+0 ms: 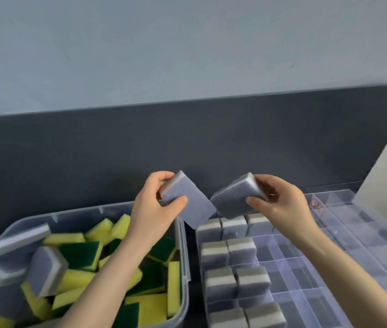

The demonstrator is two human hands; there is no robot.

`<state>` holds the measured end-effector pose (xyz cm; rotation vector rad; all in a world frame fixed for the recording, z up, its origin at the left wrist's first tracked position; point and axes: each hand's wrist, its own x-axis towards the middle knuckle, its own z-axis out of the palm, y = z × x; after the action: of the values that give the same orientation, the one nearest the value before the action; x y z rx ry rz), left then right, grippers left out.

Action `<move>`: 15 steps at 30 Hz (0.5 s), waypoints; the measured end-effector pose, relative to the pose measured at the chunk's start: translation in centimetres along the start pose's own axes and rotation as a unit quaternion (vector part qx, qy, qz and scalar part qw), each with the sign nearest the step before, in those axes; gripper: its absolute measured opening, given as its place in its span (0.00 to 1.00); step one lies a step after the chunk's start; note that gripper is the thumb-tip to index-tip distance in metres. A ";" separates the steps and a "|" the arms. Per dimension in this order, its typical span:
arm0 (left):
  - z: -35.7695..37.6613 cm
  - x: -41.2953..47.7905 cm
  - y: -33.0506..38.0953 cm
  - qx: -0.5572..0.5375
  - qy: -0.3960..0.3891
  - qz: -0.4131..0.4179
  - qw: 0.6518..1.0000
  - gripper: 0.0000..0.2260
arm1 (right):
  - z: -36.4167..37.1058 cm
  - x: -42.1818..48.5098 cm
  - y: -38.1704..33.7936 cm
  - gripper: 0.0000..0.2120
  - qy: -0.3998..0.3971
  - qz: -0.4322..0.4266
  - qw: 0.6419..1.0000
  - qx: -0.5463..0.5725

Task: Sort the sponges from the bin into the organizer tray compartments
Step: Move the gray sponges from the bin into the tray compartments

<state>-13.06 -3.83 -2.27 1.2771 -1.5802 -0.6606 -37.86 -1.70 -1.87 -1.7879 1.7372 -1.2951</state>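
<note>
Fingers [180, 201] of the left hand [152, 209] curl round the left grey sponge [189, 205], thumb on its broad face. The right hand [282, 205] pinches the right grey sponge [233, 197] in the same way. Both sponges hang tilted at mid-frame, above the gap between the two containers. Their lower corners are close, though I cannot tell if they touch.

At lower left, the clear plastic bin [184, 247] holds a loose heap, so most of the work looks undone. At lower right, the clear organizer tray [329, 193] is filled only along its left side. Its middle and right compartments show bare plastic, apart from something small and reddish in a far one, too blurred to name.

Most of the heap is yellow-and-green sponges [81, 254], and none of that kind is in the tray. Several grey sponges [45, 271] also lie at the bin's left end.

The stored grey sponges [228, 254] stand on edge, side by side, in the tray's left columns from the far row to the bottom edge of the frame. I judge the task under halfway: the two held sponges have yet to be seated.
</note>
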 end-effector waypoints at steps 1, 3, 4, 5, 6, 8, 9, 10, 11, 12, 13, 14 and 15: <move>1.2 0.0 0.5 0.001 -0.010 0.000 1.000 0.19 | -1.2 0.3 0.9 0.17 0.002 0.000 1.000 0.001; 3.4 -0.3 1.6 0.005 -0.028 -0.003 1.000 0.18 | -3.5 0.8 2.7 0.18 0.000 -0.001 1.000 0.001; 4.5 -0.5 2.1 0.006 -0.038 -0.005 0.999 0.17 | -4.5 1.0 3.6 0.18 -0.003 0.000 1.000 -0.001; 5.5 -0.7 2.6 0.004 -0.048 -0.007 0.999 0.16 | -5.5 1.1 4.5 0.18 -0.006 0.001 1.000 -0.001; 6.8 -0.8 3.0 0.003 -0.054 -0.009 0.999 0.14 | -6.6 1.3 5.5 0.18 -0.012 0.003 1.000 -0.001; 8.5 -1.1 3.7 0.003 -0.058 -0.013 0.998 0.13 | -8.0 1.3 7.0 0.19 -0.025 0.003 1.000 -0.009; 9.3 -1.3 3.9 0.008 -0.061 -0.014 0.998 0.12 | -8.6 1.3 7.8 0.19 -0.033 0.003 0.999 -0.017; 10.1 -1.4 4.1 0.018 -0.064 -0.015 0.998 0.12 | -9.2 1.3 8.6 0.19 -0.041 0.002 0.999 -0.023; 10.8 -1.6 4.3 0.029 -0.067 -0.017 0.997 0.12 | -9.7 1.3 9.4 0.19 -0.050 0.002 0.998 -0.028; 11.4 -1.9 4.3 0.043 -0.069 -0.021 0.996 0.13 | -10.1 1.3 10.2 0.19 -0.060 0.003 0.998 -0.030; 12.0 -2.1 4.3 0.057 -0.070 -0.026 0.996 0.13 | -10.4 1.3 10.9 0.18 -0.070 0.004 0.997 -0.031; 12.5 -2.3 4.2 0.069 -0.068 -0.035 0.995 0.14 | -10.7 1.2 11.6 0.18 -0.080 0.003 0.996 -0.032; 12.9 -2.5 4.1 0.075 -0.066 -0.045 0.994 0.14 | -11.0 1.2 12.3 0.18 -0.087 0.003 0.996 -0.030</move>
<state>-26.55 -2.22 -4.61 1.4460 -1.7150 -0.7064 -54.10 -1.47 -4.96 -1.8669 1.7006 -1.0589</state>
